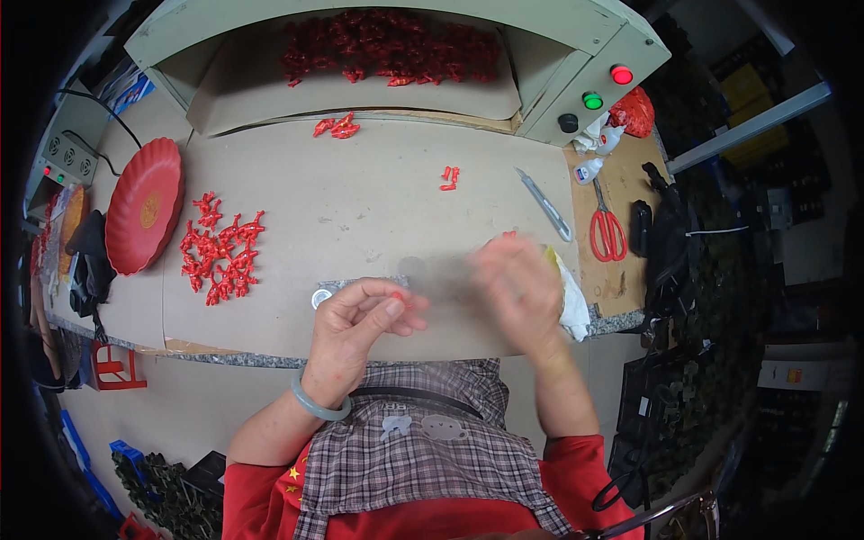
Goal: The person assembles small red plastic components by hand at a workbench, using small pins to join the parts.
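Left hand (355,328) fingers pinch a small red piece (397,296); right hand (517,283) is blurred, its grip unclear. Red pieces (219,256) lie on the bench (360,198) left of the fingers.

The middle of the surface (360,207) is bare; red pieces (220,247) crowd the left, scissors (607,225) the right.

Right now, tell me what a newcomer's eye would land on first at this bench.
The eye goes first to the heap of small red plastic pieces on the table's left part, beside a red plate at the left edge. More red pieces fill the machine opening at the top. In the middle, near the front edge, the left hand pinches a small red bit, while the right hand is a blur; red scissors lie to the right.
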`<state>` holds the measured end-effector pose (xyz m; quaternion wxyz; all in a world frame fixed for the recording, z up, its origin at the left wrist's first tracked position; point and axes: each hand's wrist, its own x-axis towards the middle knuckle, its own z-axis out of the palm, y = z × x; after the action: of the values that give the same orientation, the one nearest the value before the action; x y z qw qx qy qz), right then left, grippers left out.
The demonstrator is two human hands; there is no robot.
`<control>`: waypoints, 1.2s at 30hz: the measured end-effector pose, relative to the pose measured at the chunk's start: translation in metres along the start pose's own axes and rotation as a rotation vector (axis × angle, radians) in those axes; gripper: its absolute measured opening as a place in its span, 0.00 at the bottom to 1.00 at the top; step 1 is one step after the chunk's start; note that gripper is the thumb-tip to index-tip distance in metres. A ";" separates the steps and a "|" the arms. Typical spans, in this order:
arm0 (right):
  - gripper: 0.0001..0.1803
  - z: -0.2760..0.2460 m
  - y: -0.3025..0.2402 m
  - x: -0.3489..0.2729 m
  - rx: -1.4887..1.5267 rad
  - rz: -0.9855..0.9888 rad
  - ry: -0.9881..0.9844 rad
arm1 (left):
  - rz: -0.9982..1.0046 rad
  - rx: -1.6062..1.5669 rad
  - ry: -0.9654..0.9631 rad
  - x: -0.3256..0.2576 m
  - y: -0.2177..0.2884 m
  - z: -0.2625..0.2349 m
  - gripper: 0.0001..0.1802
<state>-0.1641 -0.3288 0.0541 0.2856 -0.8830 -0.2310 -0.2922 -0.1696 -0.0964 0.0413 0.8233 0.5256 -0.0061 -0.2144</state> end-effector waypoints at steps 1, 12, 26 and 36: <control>0.09 -0.007 0.022 0.001 -0.090 0.159 0.018 | -0.022 0.001 -0.027 -0.002 0.001 -0.002 0.08; 0.11 -0.022 0.133 -0.029 -0.447 0.536 -0.202 | -0.122 0.096 -0.304 -0.012 -0.015 0.000 0.10; 0.16 -0.023 -0.008 -0.046 0.452 0.514 -0.200 | -0.152 -0.011 -0.181 -0.008 -0.022 0.000 0.06; 0.20 -0.014 -0.039 -0.073 0.262 0.347 -0.184 | -0.140 0.062 -0.187 -0.009 -0.028 0.008 0.09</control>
<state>-0.2440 -0.3269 0.0306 0.4215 -0.8877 -0.1367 -0.1247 -0.1893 -0.1100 0.0225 0.7856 0.5275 -0.0527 -0.3192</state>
